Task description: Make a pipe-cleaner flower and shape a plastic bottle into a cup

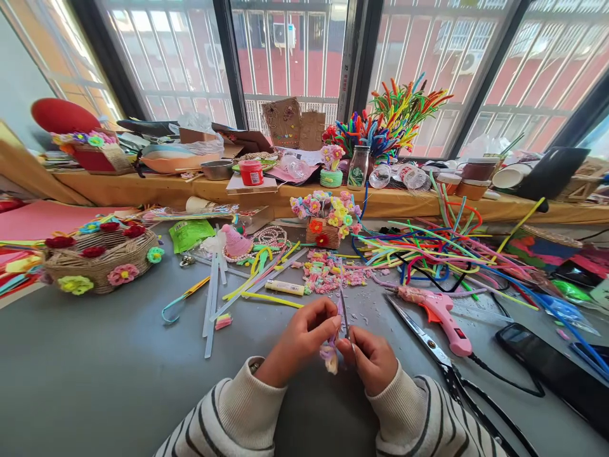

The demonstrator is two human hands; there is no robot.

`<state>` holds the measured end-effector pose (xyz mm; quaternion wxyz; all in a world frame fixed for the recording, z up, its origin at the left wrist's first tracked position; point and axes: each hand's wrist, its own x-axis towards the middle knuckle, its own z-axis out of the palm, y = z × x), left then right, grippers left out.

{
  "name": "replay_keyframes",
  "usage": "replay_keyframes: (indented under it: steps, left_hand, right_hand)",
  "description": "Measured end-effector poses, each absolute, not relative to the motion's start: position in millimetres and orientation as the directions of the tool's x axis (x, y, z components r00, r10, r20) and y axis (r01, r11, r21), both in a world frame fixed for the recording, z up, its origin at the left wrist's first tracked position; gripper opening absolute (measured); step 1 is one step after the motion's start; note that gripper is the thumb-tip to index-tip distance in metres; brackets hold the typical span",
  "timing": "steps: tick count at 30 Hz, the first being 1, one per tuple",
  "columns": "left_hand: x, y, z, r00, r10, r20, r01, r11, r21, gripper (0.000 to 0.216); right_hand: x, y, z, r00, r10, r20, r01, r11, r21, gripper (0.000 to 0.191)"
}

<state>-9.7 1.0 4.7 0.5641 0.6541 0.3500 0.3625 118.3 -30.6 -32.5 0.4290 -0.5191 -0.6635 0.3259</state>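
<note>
Lilac fuzzy piece [329, 353] looks part-shaped, seemingly unfinished, pinched in the left hand [307, 336], right hand [373, 360] clamped on a slim tool [345, 313]!

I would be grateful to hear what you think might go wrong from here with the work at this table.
The slim metal tool in the right hand runs close beside the fingers of the left hand, so a slip might nick them. The large scissors lie by the right sleeve, which might snag their handles. The pink glue gun is nearby; if hot, which cannot be seen, it might burn.
</note>
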Motion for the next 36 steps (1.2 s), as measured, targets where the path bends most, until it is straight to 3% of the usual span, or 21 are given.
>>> replay_keyframes:
  steps: [11,20,29,36]
  left_hand:
    - [-10.7,2.8,2.1,0.485,0.872,0.067,0.011,-0.083,0.996,0.014]
    - [-10.1,1.8,5.1,0.517,0.854,0.059,0.029,-0.086,0.996,0.013]
    - [-10.6,1.7,4.3,0.509,0.859,0.053,0.017,-0.071,0.997,0.014]
    - [-10.5,1.5,3.7,0.535,0.843,0.047,0.039,-0.08,0.996,0.013]
  right_hand:
    - [119.4,-28.6,-35.0,-0.077,0.973,0.217,0.429,0.229,-0.874,0.041]
    - [117.7,-28.5,-39.0,-0.166,0.962,0.218,0.316,0.261,-0.912,0.048]
    - [118.8,-29.1,-34.4,-0.107,0.972,0.21,0.403,0.235,-0.885,0.043]
    - [120.7,-28.7,-38.6,-0.214,0.96,0.181,0.33,0.245,-0.912,0.044]
